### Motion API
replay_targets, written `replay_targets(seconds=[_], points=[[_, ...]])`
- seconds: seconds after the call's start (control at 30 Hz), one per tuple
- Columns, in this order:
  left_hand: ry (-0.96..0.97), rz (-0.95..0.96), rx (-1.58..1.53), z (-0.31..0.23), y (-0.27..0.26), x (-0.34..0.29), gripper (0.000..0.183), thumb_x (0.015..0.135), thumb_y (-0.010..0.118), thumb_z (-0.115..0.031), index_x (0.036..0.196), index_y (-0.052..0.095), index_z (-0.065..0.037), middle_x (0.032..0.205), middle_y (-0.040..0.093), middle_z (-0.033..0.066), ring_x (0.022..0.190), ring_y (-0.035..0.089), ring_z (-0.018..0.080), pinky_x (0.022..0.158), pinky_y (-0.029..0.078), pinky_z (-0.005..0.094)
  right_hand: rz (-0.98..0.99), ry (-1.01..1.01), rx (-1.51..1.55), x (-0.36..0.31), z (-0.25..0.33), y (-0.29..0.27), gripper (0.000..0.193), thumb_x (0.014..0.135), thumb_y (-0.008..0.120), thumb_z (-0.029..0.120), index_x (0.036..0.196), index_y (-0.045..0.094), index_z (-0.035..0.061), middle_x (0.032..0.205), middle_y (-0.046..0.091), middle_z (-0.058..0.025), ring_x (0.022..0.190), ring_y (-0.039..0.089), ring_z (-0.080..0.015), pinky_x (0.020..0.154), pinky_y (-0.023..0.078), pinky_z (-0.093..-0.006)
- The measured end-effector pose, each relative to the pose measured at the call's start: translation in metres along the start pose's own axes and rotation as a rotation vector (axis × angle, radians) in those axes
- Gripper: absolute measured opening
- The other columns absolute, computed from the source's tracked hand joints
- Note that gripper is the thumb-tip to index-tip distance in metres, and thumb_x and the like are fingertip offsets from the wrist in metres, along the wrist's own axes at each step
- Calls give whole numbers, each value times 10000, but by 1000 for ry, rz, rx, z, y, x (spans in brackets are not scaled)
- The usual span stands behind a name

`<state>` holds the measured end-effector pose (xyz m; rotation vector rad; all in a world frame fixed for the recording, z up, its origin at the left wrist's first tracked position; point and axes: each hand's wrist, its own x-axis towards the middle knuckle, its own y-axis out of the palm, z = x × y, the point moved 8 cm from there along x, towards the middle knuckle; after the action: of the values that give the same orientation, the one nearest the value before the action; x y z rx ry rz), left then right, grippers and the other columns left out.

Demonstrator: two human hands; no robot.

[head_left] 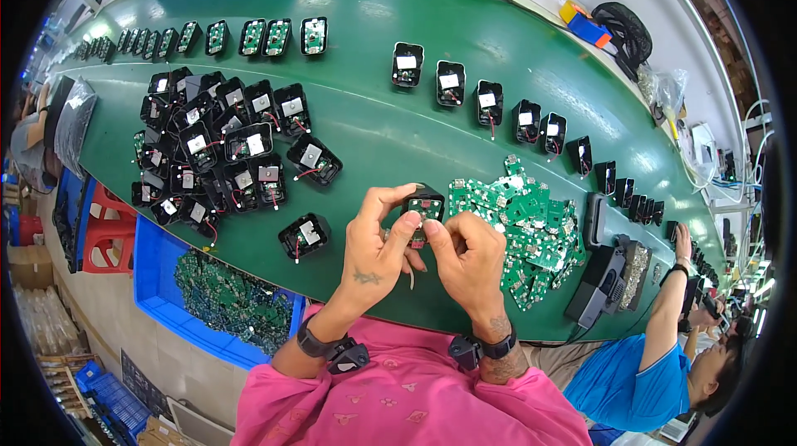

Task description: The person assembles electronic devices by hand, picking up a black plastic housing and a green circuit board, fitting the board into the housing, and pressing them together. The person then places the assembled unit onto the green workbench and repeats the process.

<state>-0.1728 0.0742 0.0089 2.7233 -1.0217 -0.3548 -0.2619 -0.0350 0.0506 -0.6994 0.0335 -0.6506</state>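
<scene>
In front of my chest, my left hand grips a small black plastic casing from its left side, fingers wrapped round it. A green circuit board shows in the casing's opening. My right hand holds the casing from the right, its thumb pressed at the board's lower edge; the left thumb is on the board too. A thin pale wire end hangs below my fingers. Just right of my hands lies a heap of loose green circuit boards. Left of them rests a single black casing with wires.
Black casings with red wires pile up at left on the green table. Rows of casings run along the far side. A blue bin of boards stands lower left. A black device and a co-worker in blue are at right.
</scene>
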Motion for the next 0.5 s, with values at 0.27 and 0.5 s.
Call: replay_targets(seconds=[0.27, 0.5], points=[[-19, -13, 43, 5, 4, 3, 286, 1009, 528, -119, 1248, 466, 26, 1094, 652, 194, 575, 677, 165, 434, 523, 246, -14, -36, 96, 5, 0, 11, 343, 968, 582, 107, 1300, 574, 24, 867, 656, -101, 725, 619, -121, 633, 500, -272], [47, -34, 47, 1, 5, 4, 290, 1010, 524, -117, 1247, 448, 31, 1099, 647, 208, 583, 685, 180, 436, 535, 252, 8, 241, 568, 2, -12, 26, 356, 978, 559, 104, 1322, 570, 15, 1002, 641, -112, 838, 625, -165, 749, 511, -288]])
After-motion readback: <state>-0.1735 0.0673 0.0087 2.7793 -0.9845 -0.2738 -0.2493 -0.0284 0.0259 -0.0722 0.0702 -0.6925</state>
